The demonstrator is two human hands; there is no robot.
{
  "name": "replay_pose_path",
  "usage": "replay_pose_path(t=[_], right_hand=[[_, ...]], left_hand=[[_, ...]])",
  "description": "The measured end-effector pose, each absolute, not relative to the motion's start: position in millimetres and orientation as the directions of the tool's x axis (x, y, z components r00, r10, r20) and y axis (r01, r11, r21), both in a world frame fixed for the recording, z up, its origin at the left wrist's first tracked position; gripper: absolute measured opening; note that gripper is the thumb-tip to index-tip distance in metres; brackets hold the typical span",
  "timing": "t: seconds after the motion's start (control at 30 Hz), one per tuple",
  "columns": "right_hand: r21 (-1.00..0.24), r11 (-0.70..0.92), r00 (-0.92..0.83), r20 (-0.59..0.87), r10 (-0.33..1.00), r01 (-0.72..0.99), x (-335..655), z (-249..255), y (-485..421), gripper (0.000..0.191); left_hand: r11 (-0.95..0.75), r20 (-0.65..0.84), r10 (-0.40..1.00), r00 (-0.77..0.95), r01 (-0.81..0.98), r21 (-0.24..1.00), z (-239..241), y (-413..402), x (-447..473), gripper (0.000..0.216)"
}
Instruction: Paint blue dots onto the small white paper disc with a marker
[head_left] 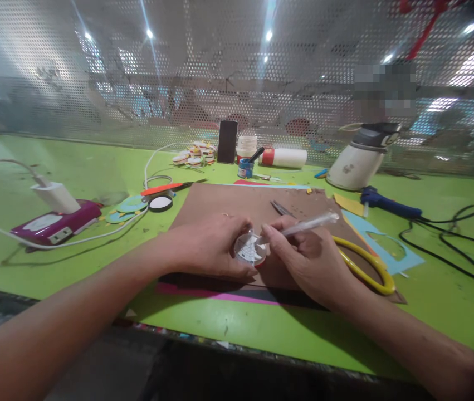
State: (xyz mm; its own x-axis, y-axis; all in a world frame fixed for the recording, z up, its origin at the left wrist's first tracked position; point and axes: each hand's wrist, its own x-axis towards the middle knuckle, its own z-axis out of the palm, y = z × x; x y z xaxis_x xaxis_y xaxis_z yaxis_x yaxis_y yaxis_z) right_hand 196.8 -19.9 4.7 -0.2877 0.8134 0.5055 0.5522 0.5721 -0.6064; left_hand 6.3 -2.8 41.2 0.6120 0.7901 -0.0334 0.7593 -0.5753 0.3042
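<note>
My left hand is closed around the edge of a small round disc with a white and grey patterned top and a bit of red at its rim. A translucent pen-like stick is pinched in my right hand; its lower end meets the top of the disc, and the tip is too small to make out. Both hands are above a brown board. Partly hidden beneath my right hand lie scissors with yellow handles, their dark blades showing beyond my fingers.
On the green table, a purple power adapter with a white cable stands left, near an orange cutter. A blue glue gun and black cord lie right. Behind are a phone, a blue jar and a white bottle.
</note>
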Motion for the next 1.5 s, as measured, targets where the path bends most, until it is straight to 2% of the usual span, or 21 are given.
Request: replay_pose_path(t=[0.83, 1.5], right_hand=[[-0.623, 0.570, -0.282, 0.504, 0.816, 0.536, 194.7, 9.2, -23.9, 0.037], [-0.705, 0.519, -0.267, 0.445, 0.855, 0.483, 195.0, 13.2, -27.5, 0.043]], left_hand=[[-0.577, -0.033, 0.792, 0.609, 0.765, 0.285, 40.8, -2.8, 6.3, 0.041], [-0.567, -0.045, 0.793, 0.608, 0.763, 0.311, 41.0, -3.0, 5.7, 0.042]])
